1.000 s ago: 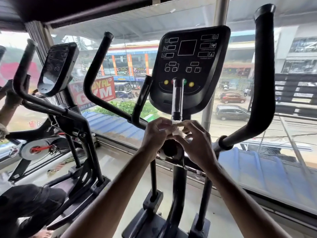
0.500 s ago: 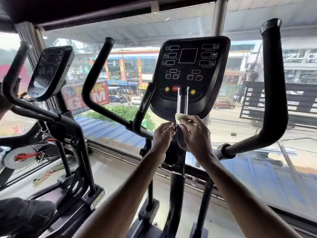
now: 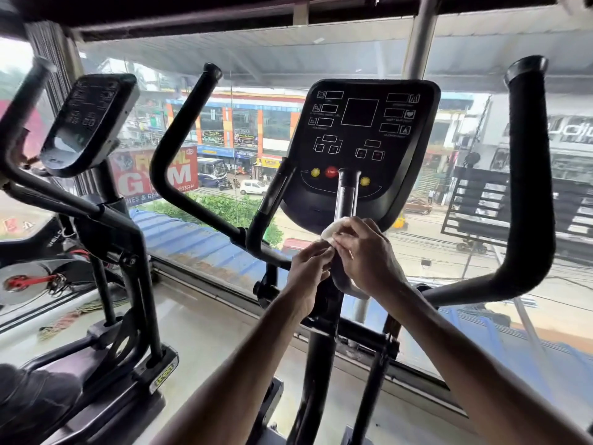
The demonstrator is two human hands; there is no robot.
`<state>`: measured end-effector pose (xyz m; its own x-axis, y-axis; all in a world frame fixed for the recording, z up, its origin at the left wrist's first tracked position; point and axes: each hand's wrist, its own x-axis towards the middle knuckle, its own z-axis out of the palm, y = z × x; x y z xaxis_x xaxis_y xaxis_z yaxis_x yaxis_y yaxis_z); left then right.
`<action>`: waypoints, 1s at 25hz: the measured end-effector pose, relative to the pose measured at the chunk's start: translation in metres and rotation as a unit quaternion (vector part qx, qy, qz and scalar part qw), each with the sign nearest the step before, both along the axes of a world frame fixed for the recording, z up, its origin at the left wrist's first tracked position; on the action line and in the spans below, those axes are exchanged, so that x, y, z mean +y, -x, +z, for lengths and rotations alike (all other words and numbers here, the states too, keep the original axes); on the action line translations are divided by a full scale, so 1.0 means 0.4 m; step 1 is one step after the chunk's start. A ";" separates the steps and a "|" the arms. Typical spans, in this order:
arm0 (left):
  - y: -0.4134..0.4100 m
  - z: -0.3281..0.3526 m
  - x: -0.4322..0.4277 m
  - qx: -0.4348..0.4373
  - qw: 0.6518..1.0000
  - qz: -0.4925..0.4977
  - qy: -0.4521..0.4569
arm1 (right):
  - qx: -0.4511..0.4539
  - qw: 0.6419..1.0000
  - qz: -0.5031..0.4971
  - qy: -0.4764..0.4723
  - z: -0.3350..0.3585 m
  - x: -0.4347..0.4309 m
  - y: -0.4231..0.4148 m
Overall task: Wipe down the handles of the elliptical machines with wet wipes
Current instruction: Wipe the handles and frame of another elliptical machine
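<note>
A: Hands?
B: Both at frame centre, at 6 o'clock of the console (image 3: 362,139). The right hand (image 3: 365,255) is at 4 o'clock of the centre handle (image 3: 348,194), the left hand (image 3: 308,268) at 7 o'clock of it.
A: Wipe location?
B: The wet wipe (image 3: 333,228) is white and bunched, and sits low on the centre handle's post, at 11 o'clock of the right hand.
A: Right fingers?
B: Curled and close together, gripping the wipe against the post.
A: Left?
B: Curled and bunched, with the tips touching the wipe's lower edge. Pinching it or only touching — cannot tell.
A: Other handles?
B: The left long handle (image 3: 179,149) is at 9 o'clock of the console, the right long handle (image 3: 529,175) at 3 o'clock. Both are black, rise from curved bases, and are well apart from the hands.
A: Rest?
B: A second elliptical (image 3: 128,284) is at 9 o'clock of the frame, with a tilted display (image 3: 90,123) on top and a flywheel (image 3: 22,284) with a red crank at 8 o'clock. A window (image 3: 256,75) runs behind both machines — through it there is a street with cars, and a red gym sign (image 3: 154,178) at 10 o'clock of the hands.
</note>
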<state>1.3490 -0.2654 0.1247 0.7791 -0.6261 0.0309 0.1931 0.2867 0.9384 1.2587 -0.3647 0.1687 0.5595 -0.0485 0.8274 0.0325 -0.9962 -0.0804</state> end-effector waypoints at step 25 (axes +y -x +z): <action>0.006 0.008 -0.010 -0.001 1.000 0.002 0.015 | -0.005 0.999 -0.002 0.048 0.136 -0.081 -0.067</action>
<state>1.3467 -0.2694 0.1281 0.7812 -0.6222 0.0512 0.1906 0.3158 0.9295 1.2853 -0.3972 0.2231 0.5519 0.0295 0.8334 0.0294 -0.9994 0.0158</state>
